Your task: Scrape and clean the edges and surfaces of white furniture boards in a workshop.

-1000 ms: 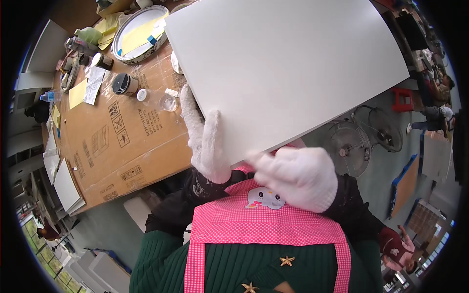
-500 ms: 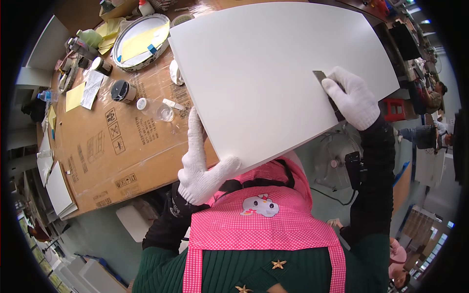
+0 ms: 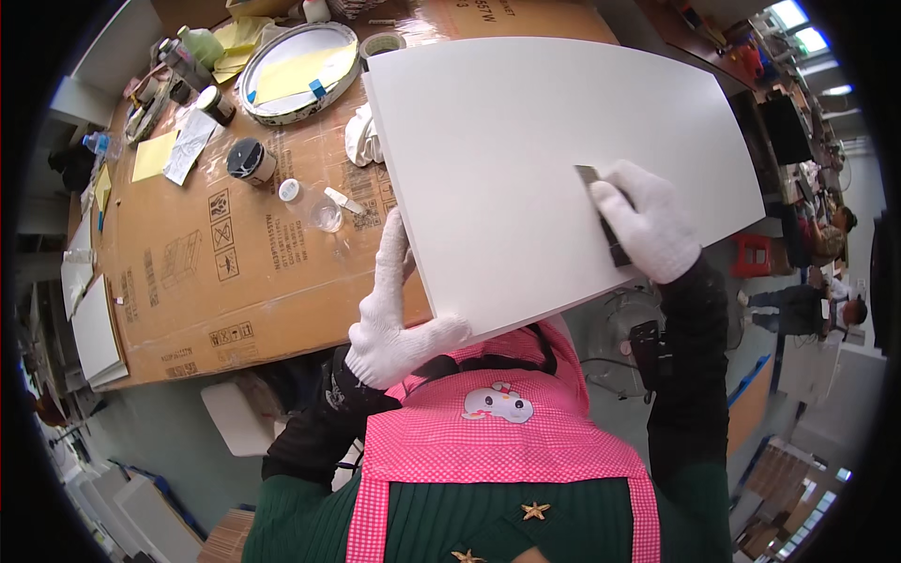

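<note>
A large white panel lies tilted over the right part of the cardboard-covered table, its near edge close to my apron. My left hand, in a white knit glove, grips the near left corner of the panel. Its index finger stretches along the left edge, and the thumb rests at the near edge. On the panel's right half my right hand, also gloved, is closed around a flat dark grey strip like a scraper blade. The strip lies against the white surface, partly covered by the fingers.
Left of the panel, the table bears a dark-lidded jar, a clear bottle, a crumpled white cloth, a round bucket lid and a tape roll. A red stool stands at the right; people are beyond.
My right hand has moved left across the panel with the dark strip. The left hand keeps its hold on the corner. The whole view has shifted slightly.
</note>
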The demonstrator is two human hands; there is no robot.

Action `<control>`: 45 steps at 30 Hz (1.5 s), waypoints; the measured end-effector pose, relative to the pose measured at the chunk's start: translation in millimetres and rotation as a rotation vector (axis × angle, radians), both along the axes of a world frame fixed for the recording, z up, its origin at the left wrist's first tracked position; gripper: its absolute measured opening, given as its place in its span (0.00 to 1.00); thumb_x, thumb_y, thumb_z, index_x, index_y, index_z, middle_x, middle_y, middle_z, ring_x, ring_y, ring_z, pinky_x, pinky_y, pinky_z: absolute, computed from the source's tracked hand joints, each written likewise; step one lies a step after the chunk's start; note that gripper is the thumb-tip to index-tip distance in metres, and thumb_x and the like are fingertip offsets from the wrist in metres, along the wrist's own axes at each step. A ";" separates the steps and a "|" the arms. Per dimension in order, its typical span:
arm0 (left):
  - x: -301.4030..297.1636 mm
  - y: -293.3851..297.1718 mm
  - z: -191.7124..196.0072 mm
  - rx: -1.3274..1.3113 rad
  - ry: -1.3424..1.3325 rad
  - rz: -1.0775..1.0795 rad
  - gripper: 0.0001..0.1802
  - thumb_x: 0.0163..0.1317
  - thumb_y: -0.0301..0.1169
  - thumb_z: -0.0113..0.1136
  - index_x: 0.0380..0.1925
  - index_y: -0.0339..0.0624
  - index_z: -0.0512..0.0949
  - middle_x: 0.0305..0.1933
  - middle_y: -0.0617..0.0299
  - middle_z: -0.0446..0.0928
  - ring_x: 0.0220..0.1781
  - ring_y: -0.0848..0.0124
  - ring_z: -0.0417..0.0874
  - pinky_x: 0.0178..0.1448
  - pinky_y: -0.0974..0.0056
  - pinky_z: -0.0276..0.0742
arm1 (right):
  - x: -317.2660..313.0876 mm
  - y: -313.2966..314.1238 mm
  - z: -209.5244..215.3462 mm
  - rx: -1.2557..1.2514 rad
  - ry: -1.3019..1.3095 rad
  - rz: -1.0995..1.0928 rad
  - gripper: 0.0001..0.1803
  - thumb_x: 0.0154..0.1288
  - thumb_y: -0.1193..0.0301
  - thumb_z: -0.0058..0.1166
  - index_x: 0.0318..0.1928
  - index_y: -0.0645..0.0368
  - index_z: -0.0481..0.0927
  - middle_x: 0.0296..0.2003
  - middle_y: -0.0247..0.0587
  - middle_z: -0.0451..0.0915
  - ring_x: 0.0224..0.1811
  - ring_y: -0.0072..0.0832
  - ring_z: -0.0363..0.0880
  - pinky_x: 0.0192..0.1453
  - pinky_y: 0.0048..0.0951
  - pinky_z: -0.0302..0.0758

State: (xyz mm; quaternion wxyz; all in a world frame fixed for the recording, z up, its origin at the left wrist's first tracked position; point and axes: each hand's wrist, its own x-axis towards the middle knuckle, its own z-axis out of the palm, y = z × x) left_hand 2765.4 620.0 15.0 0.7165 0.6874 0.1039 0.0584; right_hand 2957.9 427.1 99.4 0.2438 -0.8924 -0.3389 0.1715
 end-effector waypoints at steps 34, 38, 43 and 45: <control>-14.2 8.6 -12.5 0.016 0.019 0.035 0.71 0.36 0.37 0.78 0.73 0.38 0.35 0.75 0.37 0.46 0.78 0.53 0.45 0.78 0.61 0.44 | -54.4 58.8 -5.8 0.195 -0.055 0.127 0.05 0.63 0.73 0.51 0.32 0.61 0.76 0.23 0.52 0.74 0.26 0.47 0.77 0.31 0.43 0.72; -9.2 0.7 -9.8 0.116 -0.005 -0.015 0.71 0.37 0.36 0.76 0.73 0.37 0.33 0.76 0.41 0.44 0.79 0.57 0.43 0.77 0.63 0.46 | -66.7 49.3 6.4 0.084 -0.074 0.181 0.06 0.61 0.75 0.54 0.28 0.62 0.74 0.21 0.51 0.71 0.23 0.45 0.73 0.29 0.40 0.69; -10.7 3.9 -6.5 0.085 0.062 -0.020 0.72 0.36 0.35 0.77 0.73 0.39 0.33 0.76 0.41 0.45 0.78 0.57 0.47 0.76 0.63 0.48 | -74.9 41.5 3.6 0.122 0.112 0.322 0.06 0.61 0.74 0.56 0.29 0.62 0.76 0.21 0.47 0.72 0.22 0.39 0.73 0.30 0.37 0.71; -16.0 6.6 3.4 -0.017 0.123 -0.007 0.72 0.36 0.36 0.78 0.74 0.39 0.35 0.76 0.42 0.45 0.78 0.56 0.47 0.77 0.61 0.47 | -44.6 30.9 -2.8 0.109 0.110 0.072 0.08 0.66 0.74 0.50 0.30 0.66 0.76 0.20 0.46 0.71 0.21 0.32 0.71 0.29 0.33 0.69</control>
